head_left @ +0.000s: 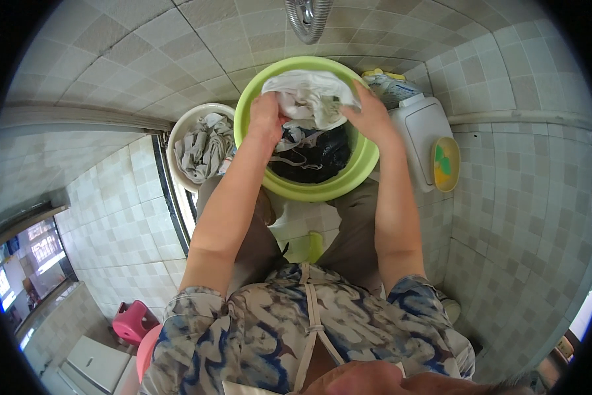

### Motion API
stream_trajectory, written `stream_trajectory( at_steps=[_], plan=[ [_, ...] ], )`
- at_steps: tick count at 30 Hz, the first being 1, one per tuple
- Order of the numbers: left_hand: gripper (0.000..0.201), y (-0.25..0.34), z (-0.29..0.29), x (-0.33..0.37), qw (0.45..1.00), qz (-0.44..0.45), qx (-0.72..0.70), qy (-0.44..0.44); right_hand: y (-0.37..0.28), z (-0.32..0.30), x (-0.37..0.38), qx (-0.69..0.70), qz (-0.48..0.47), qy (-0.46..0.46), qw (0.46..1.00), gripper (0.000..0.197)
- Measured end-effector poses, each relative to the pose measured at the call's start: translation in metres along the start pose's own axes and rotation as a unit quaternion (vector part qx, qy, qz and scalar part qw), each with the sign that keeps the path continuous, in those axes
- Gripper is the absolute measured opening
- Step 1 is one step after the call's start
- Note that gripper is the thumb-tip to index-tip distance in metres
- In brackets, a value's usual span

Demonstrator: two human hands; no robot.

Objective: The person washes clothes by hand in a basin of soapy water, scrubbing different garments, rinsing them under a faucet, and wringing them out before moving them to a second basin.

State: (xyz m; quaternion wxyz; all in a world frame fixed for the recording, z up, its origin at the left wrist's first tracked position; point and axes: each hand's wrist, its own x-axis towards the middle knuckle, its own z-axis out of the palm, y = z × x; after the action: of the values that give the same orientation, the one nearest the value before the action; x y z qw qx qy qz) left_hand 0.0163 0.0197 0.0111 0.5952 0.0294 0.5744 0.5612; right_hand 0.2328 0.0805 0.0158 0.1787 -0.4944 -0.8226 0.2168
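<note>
A white cloth garment (307, 89), bunched and creased, is spread between my hands over the far side of a lime-green basin (322, 191). My left hand (266, 120) is closed on its left edge. At the right edge, my right hand (373, 120) grips the cloth between thumb and fingers. A small dark green patch shows on the garment near my right thumb. Below it in the basin lie dark wet clothes (319, 158) with a pale cord across them. The fingertips behind the cloth are partly hidden.
Left of the basin stands a white bucket (172, 146) of grey-beige clothes (207, 148). On the right are a white lidded bin (420, 135), a yellow dish (446, 179) with green and orange pieces, and a plastic bag (393, 91). A metal hose (309, 26) hangs above; a pink stool (134, 321) stands lower left.
</note>
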Motion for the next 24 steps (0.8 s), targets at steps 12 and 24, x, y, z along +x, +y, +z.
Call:
stream_trajectory(
  at_steps=[12,24],
  plan=[
    [0.026,0.033,0.008,-0.05,0.991,0.006,-0.104,-0.083,-0.022,0.052,-0.004,0.042,0.057,-0.236,0.969,0.063],
    [0.027,0.056,-0.015,-0.065,0.949,-0.008,-0.169,-0.264,-0.032,0.036,0.002,0.451,0.141,-0.232,0.85,0.033]
  ],
)
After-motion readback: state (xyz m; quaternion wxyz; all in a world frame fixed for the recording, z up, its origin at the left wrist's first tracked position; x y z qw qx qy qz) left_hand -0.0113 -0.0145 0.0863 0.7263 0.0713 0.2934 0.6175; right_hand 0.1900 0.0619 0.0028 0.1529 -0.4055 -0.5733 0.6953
